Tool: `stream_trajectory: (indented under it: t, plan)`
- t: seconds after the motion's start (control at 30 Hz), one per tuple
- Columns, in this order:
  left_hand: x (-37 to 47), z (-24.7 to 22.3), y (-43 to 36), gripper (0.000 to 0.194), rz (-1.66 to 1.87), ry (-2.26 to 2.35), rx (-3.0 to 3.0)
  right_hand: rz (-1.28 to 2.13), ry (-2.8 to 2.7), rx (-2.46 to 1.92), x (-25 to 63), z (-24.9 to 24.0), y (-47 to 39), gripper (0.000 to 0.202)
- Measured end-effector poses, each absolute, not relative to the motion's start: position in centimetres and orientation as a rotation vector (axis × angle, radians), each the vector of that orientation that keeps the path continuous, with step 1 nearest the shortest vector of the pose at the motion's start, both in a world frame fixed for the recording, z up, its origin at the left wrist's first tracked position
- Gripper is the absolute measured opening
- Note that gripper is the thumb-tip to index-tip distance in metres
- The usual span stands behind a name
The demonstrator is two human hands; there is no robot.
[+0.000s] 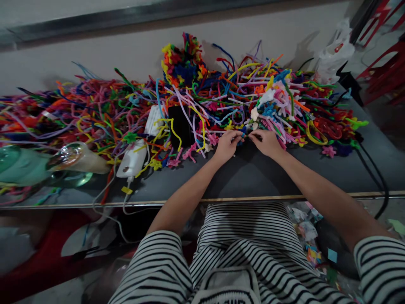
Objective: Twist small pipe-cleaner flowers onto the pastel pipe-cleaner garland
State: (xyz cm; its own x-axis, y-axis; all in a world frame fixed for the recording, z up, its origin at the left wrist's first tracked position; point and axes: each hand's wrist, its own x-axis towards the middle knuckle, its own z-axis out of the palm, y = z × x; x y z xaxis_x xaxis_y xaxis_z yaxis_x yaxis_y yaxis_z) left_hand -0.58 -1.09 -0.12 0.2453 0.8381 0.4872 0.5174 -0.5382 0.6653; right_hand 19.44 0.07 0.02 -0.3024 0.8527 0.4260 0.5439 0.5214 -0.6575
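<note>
Small blue fuzzy piece [243,130], partly hidden

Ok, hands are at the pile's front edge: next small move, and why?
I'd probably ease the blue piece at the left hand slightly toward the wearer. The pile crowds in just beyond it, the tabletop in front is bare, and the right hand seems close enough to steady it.
</note>
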Motion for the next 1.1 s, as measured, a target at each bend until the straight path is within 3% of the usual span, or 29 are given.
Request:
stream_trajectory:
  t: [0.3,0.43,0.57,0.77,0.93,1.1]
  plan:
    - [-0.8,1.0,-1.8,0.028,0.822,1.292,2.743,0.337,-1.981,-1.109,19.1,0.7,-0.8,0.018]
    - [-0.4,0.8,-1.8,0.025,0.776,1.244,2.908,0.294,-1.982,-1.059,18.7,0.8,-1.3,0.018]
    - [-0.5,-0.3,-1.5,0.016,0.954,1.286,2.751,0.289,-2.057,-1.013,18.7,0.8,-2.1,0.023]
    - [-1.8,-1.2,0.1,0.02,1.252,1.31,2.187,0.319,-2.26,-0.999,19.2,0.8,-2.4,0.03]
    - [-2.4,-0.4,0.1,0.013,1.151,1.195,2.145,0.265,-2.234,-1.14,19.2,0.3,-1.0,0.027]
    - [-1.6,-0.1,-1.1,0.021,0.993,0.95,2.191,0.179,-2.171,-1.233,18.8,0.2,-0.9,0.022]
